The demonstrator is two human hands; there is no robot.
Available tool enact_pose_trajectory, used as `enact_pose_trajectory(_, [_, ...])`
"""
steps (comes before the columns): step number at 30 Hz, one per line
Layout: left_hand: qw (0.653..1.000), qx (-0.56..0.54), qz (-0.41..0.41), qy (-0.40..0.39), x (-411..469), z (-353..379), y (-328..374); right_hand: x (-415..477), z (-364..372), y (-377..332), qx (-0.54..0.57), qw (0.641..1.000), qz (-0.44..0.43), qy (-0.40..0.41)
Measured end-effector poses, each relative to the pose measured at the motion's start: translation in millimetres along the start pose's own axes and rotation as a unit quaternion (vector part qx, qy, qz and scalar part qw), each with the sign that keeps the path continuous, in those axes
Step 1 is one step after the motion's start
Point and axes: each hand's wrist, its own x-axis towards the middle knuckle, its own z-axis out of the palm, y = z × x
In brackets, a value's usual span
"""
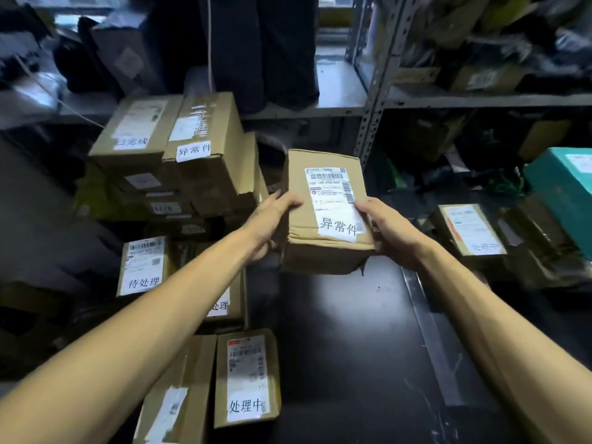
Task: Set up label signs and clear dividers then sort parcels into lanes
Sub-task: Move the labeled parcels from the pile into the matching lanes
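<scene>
I am holding a cardboard parcel (326, 213) marked 异常件 above the dark desk (352, 347), my left hand (272, 219) and right hand (384, 229) clamping its two sides, fingers (290, 200) pressing its top face. A stack of labelled boxes (179, 155) is sitting toward the desk's far left corner, and a 处理中 box (246, 376) is lying at its near left edge.

The left forearm is covering part of a parcel's label (219, 304); the bottom edge is cutting off another parcel (174, 395); goods on the right shelf (480, 99) are blurring beyond recognition.
</scene>
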Motion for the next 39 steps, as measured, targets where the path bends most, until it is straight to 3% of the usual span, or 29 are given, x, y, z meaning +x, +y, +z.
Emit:
enact_pose_trajectory(6, [0.996,0.083,-0.001,-0.012,-25.5,13.7,-7.3,-45.8,-0.5,9.4,-0.026,0.994,-0.053,0.089])
enact_pose_trajectory(12, [0.996,0.082,0.028,-0.031,-44.3,58.5,-30.8,-107.6,-12.1,20.0,-0.062,0.986,-0.091,0.128])
enact_pose_trajectory(18, [0.982,0.157,0.066,-0.076,-64.5,111.7,-51.9,-157.4,-30.3,39.3,-0.285,0.913,-0.063,0.285])
enact_pose_trajectory(24, [0.964,0.218,0.049,-0.141,-93.2,181.2,-42.3,-190.1,-62.5,49.3,-0.358,0.878,0.012,0.317])
enact_pose_trajectory(35, [0.942,0.33,0.024,-0.063,-143.5,311.7,-1.4,-232.2,-147.6,27.7,-0.498,0.814,-0.005,0.299])
enact_pose_trajectory(39, [0.929,0.35,0.119,-0.019,-158.5,367.6,28.6,-257.0,-203.9,-5.5,-0.487,0.805,-0.035,0.337])
